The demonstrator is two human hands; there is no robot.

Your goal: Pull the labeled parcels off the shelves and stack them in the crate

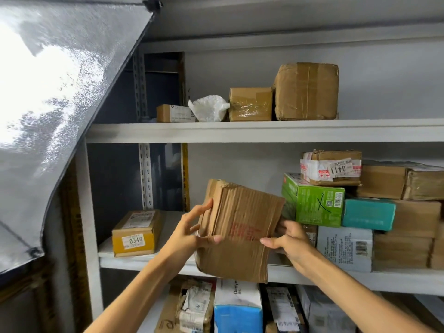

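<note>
Parcel (236,230) status: crumpled brown corrugated box with faded red print on the front face, tilted, top leaning left. It sits in front of the middle shelf (336,276) and its lower edge overlaps the shelf's front lip in view. Can't tell if it touches the lip.

Hands are clamped on it from both sides:
- left hand (192,230) wraps the left edge, with the thumb across the front face and the fingers spread up the side
- right hand (288,239) grips the right edge, thumb on the front, fingers hidden behind

Middle shelf:
- yellow-taped box (137,234) labeled 0346 at far left, well apart from the held parcel
- stack on the right: green box (314,203) with a black X just beside the parcel's right edge, and a taped box (332,168) marked 0411 on top of it
- teal box (367,213) beside the green one, resting on a white box (346,248) with barcodes
- plain brown boxes (408,236) further right

Upper shelf (240,132), left to right:
- small labeled box (173,113)
- white plastic bag (209,108)
- taped carton (250,104)
- large brown carton (306,91)

Below the middle shelf:
- blue-and-white box (236,306)
- torn parcel (189,306) with a crumpled label

Grey reflective sheet (48,92) covers the left of the view.
</note>
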